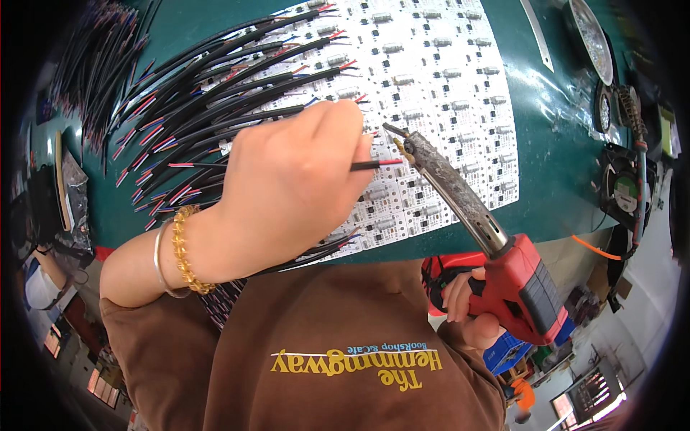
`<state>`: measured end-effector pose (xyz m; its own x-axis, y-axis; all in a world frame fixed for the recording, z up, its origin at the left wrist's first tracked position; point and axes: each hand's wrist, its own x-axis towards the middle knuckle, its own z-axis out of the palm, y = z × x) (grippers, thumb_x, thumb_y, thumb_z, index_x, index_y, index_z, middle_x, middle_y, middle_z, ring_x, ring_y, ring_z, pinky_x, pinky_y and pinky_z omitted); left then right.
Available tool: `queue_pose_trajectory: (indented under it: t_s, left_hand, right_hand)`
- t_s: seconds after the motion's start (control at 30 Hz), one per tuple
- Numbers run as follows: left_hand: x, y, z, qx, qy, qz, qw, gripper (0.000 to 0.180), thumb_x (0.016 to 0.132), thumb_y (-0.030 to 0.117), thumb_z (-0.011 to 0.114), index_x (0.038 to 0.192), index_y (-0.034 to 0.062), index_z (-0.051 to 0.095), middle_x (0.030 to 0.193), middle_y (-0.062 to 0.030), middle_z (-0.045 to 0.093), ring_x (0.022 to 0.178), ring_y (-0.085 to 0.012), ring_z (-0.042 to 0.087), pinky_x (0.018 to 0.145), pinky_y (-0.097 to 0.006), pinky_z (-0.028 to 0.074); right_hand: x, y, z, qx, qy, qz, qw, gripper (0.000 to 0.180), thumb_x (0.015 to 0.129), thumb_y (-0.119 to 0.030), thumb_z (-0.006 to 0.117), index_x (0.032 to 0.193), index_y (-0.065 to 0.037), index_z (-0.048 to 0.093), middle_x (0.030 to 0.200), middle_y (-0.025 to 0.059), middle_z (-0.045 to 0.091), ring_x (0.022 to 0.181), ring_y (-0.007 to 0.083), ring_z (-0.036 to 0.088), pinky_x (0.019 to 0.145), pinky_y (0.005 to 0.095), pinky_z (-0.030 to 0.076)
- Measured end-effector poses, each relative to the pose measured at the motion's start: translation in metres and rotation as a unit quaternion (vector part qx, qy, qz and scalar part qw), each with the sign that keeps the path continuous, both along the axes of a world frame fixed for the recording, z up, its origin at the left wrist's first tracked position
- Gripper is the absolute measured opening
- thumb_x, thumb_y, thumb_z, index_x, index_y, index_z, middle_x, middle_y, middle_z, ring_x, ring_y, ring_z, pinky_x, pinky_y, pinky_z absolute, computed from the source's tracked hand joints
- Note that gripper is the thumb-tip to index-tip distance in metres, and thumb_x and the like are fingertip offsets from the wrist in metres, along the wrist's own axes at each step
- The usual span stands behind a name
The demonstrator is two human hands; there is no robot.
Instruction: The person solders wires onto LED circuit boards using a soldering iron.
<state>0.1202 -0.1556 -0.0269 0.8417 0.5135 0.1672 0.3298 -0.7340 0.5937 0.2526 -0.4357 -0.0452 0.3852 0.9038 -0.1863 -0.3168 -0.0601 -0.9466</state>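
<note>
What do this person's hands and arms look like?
No gloves! The left hand has a golden beaded bracelet and a smooth silver-coloured bangle at its wrist, with a brown sleeve on that arm. The right hand is bare too, but partly hidden.

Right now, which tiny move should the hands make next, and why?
Probably the left hand should steady the black cable over the white circuit boards, because its red wire end pokes out near the tip of the soldering gun in the right hand.
</note>
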Motion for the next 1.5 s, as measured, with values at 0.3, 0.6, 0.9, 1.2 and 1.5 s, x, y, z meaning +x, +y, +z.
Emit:
queue_pose_trajectory:
  t_s: [0.3, 0.6, 0.9, 1.2, 1.5]
  left_hand:
    - [0.002, -0.002, -0.004, 0.037, -0.006, -0.004, 0.999, 0.024, 0.077, 0.005, 0.067, 0.070, 0.0037, 0.045, 0.058, -0.0082, 0.049, 0.046, -0.0261, 0.049, 0.043, -0.034, 0.039]
    - [-0.002, 0.002, -0.003, 0.013, -0.041, -0.014, 0.999, 0.020, 0.077, 0.002, 0.067, 0.074, 0.0025, 0.047, 0.061, -0.0085, 0.051, 0.048, -0.0228, 0.050, 0.044, -0.031, 0.040]
    - [-0.016, 0.006, 0.016, -0.029, -0.014, -0.055, 0.998, 0.014, 0.082, 0.004, 0.062, 0.081, -0.0002, 0.049, 0.078, -0.0143, 0.055, 0.067, -0.0301, 0.058, 0.053, -0.035, 0.044]
    - [-0.017, -0.018, 0.016, -0.074, 0.000, -0.032, 0.997, 0.014, 0.081, 0.005, 0.067, 0.073, 0.0013, 0.056, 0.056, -0.0061, 0.053, 0.042, -0.0142, 0.047, 0.043, -0.025, 0.037]
    - [-0.010, -0.020, 0.004, -0.001, 0.010, -0.028, 1.000, 0.021, 0.079, 0.007, 0.068, 0.066, 0.0034, 0.052, 0.050, -0.0053, 0.049, 0.037, -0.0162, 0.044, 0.038, -0.027, 0.033]
  right_hand:
    - [-0.012, 0.011, 0.013, -0.084, -0.039, -0.049, 0.994, 0.060, 0.078, -0.054, 0.062, 0.107, -0.002, 0.049, 0.062, 0.0003, 0.053, 0.056, 0.0135, 0.053, 0.054, 0.0278, 0.042]
    - [-0.006, 0.012, -0.005, 0.085, -0.147, -0.019, 0.985, 0.076, 0.084, -0.054, 0.057, 0.123, 0.008, 0.039, 0.048, -0.0026, 0.045, 0.039, 0.0101, 0.046, 0.043, 0.0237, 0.039]
    - [-0.030, -0.003, -0.001, 0.042, -0.120, -0.172, 0.977, 0.073, 0.085, -0.053, 0.057, 0.121, 0.007, 0.037, 0.049, -0.0020, 0.045, 0.039, 0.0109, 0.045, 0.043, 0.0233, 0.039]
    - [-0.014, -0.041, -0.010, -0.003, -0.167, -0.030, 0.986, 0.084, 0.079, -0.062, 0.055, 0.123, 0.006, 0.034, 0.050, -0.0019, 0.046, 0.041, 0.0110, 0.047, 0.043, 0.0241, 0.040]
    - [-0.018, -0.054, -0.012, -0.031, -0.134, -0.002, 0.991, 0.082, 0.076, -0.065, 0.058, 0.117, 0.004, 0.039, 0.052, -0.0017, 0.047, 0.044, 0.0118, 0.049, 0.045, 0.0249, 0.040]
